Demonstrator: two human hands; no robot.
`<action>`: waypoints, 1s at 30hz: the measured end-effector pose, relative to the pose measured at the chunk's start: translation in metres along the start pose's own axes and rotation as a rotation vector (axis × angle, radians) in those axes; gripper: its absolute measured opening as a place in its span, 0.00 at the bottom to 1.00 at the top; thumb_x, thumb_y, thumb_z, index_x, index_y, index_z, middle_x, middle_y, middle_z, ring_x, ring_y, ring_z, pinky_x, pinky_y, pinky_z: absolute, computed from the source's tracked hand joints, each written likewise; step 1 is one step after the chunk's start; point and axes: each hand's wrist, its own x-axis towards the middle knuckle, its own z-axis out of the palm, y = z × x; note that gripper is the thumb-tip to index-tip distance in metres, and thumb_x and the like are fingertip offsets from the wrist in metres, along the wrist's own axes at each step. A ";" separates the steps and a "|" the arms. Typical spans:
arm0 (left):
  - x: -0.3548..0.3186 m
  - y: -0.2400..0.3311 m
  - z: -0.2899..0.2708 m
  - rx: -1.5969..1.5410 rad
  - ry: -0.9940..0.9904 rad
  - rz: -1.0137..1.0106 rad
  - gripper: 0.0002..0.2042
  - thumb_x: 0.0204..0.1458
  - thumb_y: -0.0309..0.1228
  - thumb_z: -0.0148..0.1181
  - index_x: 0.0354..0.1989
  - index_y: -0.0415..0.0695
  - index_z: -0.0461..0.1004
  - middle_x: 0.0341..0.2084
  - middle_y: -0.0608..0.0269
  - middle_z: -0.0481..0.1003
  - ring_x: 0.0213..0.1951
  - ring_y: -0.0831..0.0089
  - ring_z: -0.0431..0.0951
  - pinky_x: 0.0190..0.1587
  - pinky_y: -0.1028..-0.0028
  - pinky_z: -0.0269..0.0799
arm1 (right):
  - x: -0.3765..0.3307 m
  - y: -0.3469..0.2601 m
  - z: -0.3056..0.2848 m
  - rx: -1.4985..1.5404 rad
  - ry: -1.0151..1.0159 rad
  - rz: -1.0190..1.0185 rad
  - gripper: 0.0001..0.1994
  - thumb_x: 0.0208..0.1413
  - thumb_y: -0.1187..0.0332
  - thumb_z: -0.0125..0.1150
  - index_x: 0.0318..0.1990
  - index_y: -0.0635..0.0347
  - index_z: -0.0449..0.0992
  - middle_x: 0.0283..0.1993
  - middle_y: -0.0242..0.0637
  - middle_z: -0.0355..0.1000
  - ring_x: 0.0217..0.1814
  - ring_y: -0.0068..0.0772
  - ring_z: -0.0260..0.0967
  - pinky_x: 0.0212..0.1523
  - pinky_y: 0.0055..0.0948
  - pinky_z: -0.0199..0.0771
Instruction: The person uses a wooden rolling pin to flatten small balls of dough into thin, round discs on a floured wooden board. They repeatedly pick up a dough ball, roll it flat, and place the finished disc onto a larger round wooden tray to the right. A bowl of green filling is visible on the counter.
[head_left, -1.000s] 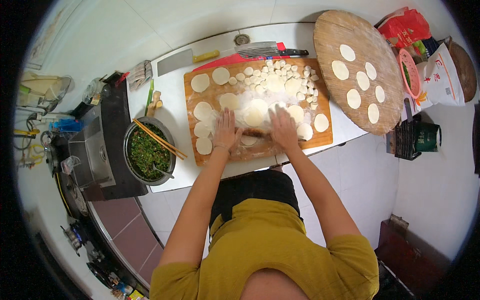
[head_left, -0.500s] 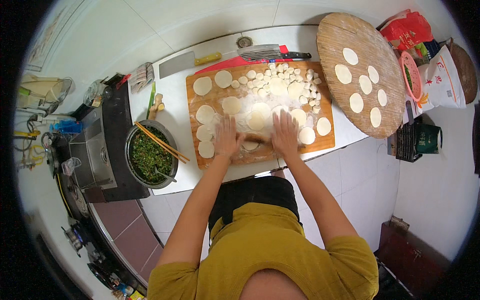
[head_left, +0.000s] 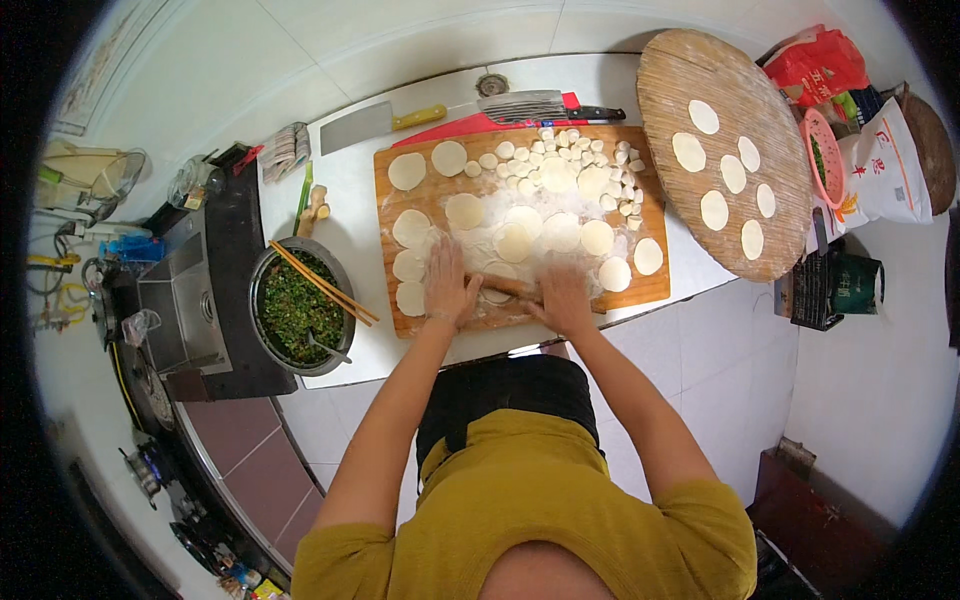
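A wooden rolling pin (head_left: pixel 512 286) lies slantwise over a round dough wrapper (head_left: pixel 497 271) near the front of the floured wooden board (head_left: pixel 480 318). My left hand (head_left: pixel 447 284) grips its left end, fingers pointing forward and thumb along the pin. My right hand (head_left: pixel 564 297), smeared by motion, is closed over the other end. Just beyond the pin, several flat wrappers lie in the flour, one a yellowish round (head_left: pixel 514 242). More rolled wrappers line the board's left side. Small cut dough pieces (head_left: pixel 575 150) cluster at its far right.
A round woven board (head_left: pixel 690 75) with several wrappers stands at the right. A cleaver (head_left: pixel 357 127) and a knife (head_left: pixel 520 107) lie behind the wooden board. On the left, a bowl of chopped green filling (head_left: pixel 300 315) carries chopsticks (head_left: pixel 318 287) across its rim. Beyond it is a sink (head_left: pixel 185 310).
My right hand has drawn back toward me, tilting the rolling pin so its right end is nearer. My left hand has shifted slightly left. More of the pin now shows between them.
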 end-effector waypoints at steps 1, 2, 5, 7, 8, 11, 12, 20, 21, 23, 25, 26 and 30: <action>-0.007 0.000 0.002 0.015 0.048 -0.005 0.36 0.55 0.46 0.49 0.67 0.40 0.44 0.67 0.44 0.43 0.68 0.50 0.42 0.68 0.58 0.38 | -0.004 0.008 0.014 0.002 0.047 -0.071 0.26 0.48 0.60 0.58 0.55 0.58 0.62 0.55 0.48 0.61 0.59 0.53 0.56 0.60 0.50 0.52; -0.019 0.000 0.002 0.033 0.085 -0.012 0.36 0.55 0.45 0.50 0.67 0.40 0.45 0.66 0.44 0.45 0.68 0.50 0.43 0.68 0.57 0.40 | -0.013 0.015 0.037 0.013 0.088 -0.140 0.24 0.47 0.61 0.59 0.52 0.58 0.64 0.51 0.47 0.64 0.55 0.52 0.59 0.57 0.48 0.55; -0.040 0.012 -0.001 -0.030 0.104 -0.168 0.36 0.51 0.45 0.55 0.65 0.41 0.50 0.63 0.44 0.51 0.64 0.49 0.51 0.65 0.57 0.47 | -0.018 0.024 0.041 0.066 0.189 -0.128 0.21 0.44 0.65 0.62 0.46 0.59 0.66 0.42 0.45 0.67 0.47 0.50 0.63 0.50 0.44 0.60; -0.038 0.028 0.000 -0.071 0.072 -0.204 0.36 0.49 0.44 0.58 0.63 0.41 0.54 0.59 0.44 0.56 0.61 0.49 0.56 0.62 0.56 0.52 | -0.019 0.026 0.028 0.110 0.250 -0.055 0.19 0.43 0.67 0.62 0.44 0.60 0.66 0.39 0.45 0.67 0.45 0.50 0.64 0.47 0.44 0.61; -0.033 0.040 0.002 -0.073 0.054 -0.168 0.35 0.48 0.44 0.59 0.62 0.40 0.55 0.58 0.45 0.58 0.59 0.49 0.58 0.60 0.56 0.54 | -0.020 0.029 0.018 0.128 0.283 -0.025 0.19 0.43 0.67 0.62 0.43 0.60 0.66 0.39 0.45 0.67 0.44 0.50 0.63 0.47 0.44 0.61; -0.019 0.064 0.001 -0.119 -0.051 -0.072 0.33 0.47 0.42 0.60 0.59 0.39 0.58 0.55 0.47 0.61 0.56 0.50 0.62 0.59 0.56 0.57 | -0.023 0.029 -0.008 0.183 0.320 0.033 0.18 0.43 0.69 0.62 0.43 0.59 0.66 0.39 0.46 0.67 0.44 0.51 0.63 0.46 0.45 0.61; -0.016 0.068 0.000 -0.141 -0.093 -0.044 0.32 0.46 0.40 0.60 0.59 0.39 0.59 0.55 0.47 0.62 0.55 0.51 0.62 0.59 0.56 0.57 | -0.023 0.030 -0.012 0.202 0.323 0.046 0.18 0.42 0.69 0.63 0.43 0.59 0.66 0.39 0.46 0.67 0.44 0.51 0.64 0.46 0.45 0.61; -0.048 0.019 -0.011 -0.146 0.152 0.257 0.33 0.48 0.36 0.57 0.62 0.37 0.55 0.61 0.45 0.55 0.62 0.49 0.55 0.65 0.55 0.46 | -0.028 0.059 0.008 0.024 0.186 -0.156 0.18 0.44 0.66 0.61 0.45 0.54 0.69 0.41 0.38 0.69 0.45 0.42 0.67 0.44 0.41 0.64; -0.062 0.010 0.000 -0.123 0.255 0.241 0.33 0.48 0.36 0.57 0.63 0.37 0.54 0.63 0.44 0.53 0.63 0.48 0.53 0.66 0.54 0.44 | -0.027 0.059 0.016 -0.023 0.145 -0.219 0.18 0.44 0.65 0.61 0.45 0.53 0.69 0.42 0.36 0.70 0.45 0.40 0.68 0.44 0.39 0.64; -0.079 0.000 0.019 -0.088 0.095 0.146 0.35 0.50 0.38 0.56 0.64 0.37 0.51 0.64 0.42 0.50 0.65 0.47 0.50 0.67 0.54 0.41 | -0.014 0.044 0.023 -0.033 0.118 -0.336 0.18 0.46 0.61 0.59 0.46 0.52 0.70 0.46 0.38 0.69 0.49 0.41 0.67 0.49 0.42 0.64; -0.071 -0.005 0.019 -0.064 0.050 0.082 0.36 0.51 0.40 0.56 0.65 0.37 0.50 0.65 0.42 0.47 0.66 0.46 0.47 0.67 0.54 0.39 | 0.012 0.026 0.023 -0.028 0.162 -0.380 0.20 0.48 0.59 0.58 0.49 0.52 0.69 0.52 0.41 0.66 0.54 0.44 0.64 0.55 0.44 0.61; -0.053 -0.006 0.014 -0.056 0.084 0.060 0.36 0.51 0.41 0.56 0.65 0.37 0.49 0.66 0.42 0.47 0.66 0.46 0.47 0.67 0.54 0.39 | 0.032 0.018 0.017 -0.016 0.218 -0.369 0.22 0.49 0.57 0.57 0.52 0.52 0.68 0.56 0.42 0.64 0.58 0.46 0.62 0.58 0.46 0.58; 0.003 -0.003 0.001 -0.025 0.185 -0.042 0.38 0.51 0.44 0.55 0.66 0.38 0.47 0.66 0.43 0.45 0.67 0.45 0.45 0.67 0.53 0.39 | 0.066 0.009 -0.007 0.027 0.326 -0.136 0.31 0.52 0.53 0.55 0.64 0.48 0.59 0.70 0.46 0.49 0.71 0.51 0.45 0.69 0.51 0.41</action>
